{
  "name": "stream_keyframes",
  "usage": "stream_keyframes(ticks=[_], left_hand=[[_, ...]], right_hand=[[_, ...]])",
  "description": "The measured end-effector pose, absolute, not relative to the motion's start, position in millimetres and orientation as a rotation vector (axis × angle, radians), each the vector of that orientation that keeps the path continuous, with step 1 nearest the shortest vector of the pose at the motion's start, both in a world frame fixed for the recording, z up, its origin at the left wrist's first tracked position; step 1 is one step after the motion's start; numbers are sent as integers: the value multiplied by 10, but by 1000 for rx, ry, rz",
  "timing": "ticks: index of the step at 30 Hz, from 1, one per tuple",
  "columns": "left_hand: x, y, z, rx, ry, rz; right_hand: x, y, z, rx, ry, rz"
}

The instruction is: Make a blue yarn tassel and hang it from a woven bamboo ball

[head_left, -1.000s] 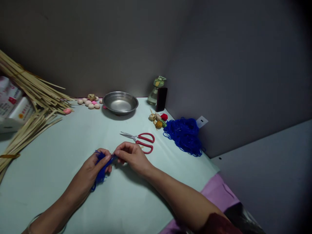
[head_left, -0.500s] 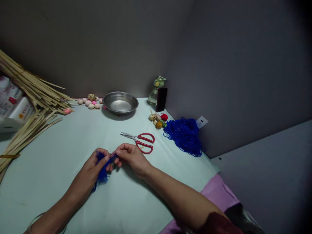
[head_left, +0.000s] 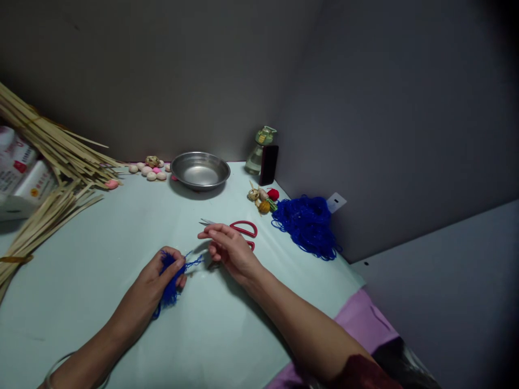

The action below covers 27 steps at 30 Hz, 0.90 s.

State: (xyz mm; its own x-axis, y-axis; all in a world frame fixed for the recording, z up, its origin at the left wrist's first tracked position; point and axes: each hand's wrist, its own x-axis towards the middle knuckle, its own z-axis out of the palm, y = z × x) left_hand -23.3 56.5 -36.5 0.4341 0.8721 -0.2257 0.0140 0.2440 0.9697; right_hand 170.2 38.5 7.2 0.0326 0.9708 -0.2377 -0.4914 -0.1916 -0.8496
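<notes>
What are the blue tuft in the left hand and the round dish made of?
The blue tuft in the left hand looks like matte synthetic or cotton yarn, since fuzzy loose strands fray from it; the fibre is unclear. The round dish looks like polished stainless steel, with a bright inner bowl.
</notes>
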Motion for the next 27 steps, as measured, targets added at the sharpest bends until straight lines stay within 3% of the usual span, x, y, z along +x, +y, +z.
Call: stream_keyframes(ticks=[9, 27], left_hand=[[-210, 527, -279, 1153, 975, 793], [-234, 549, -281, 1136, 954, 673]], right_hand=[[1601, 296, 21, -1223, -1178, 1518], [1565, 302, 50, -1149, -1054, 1479]])
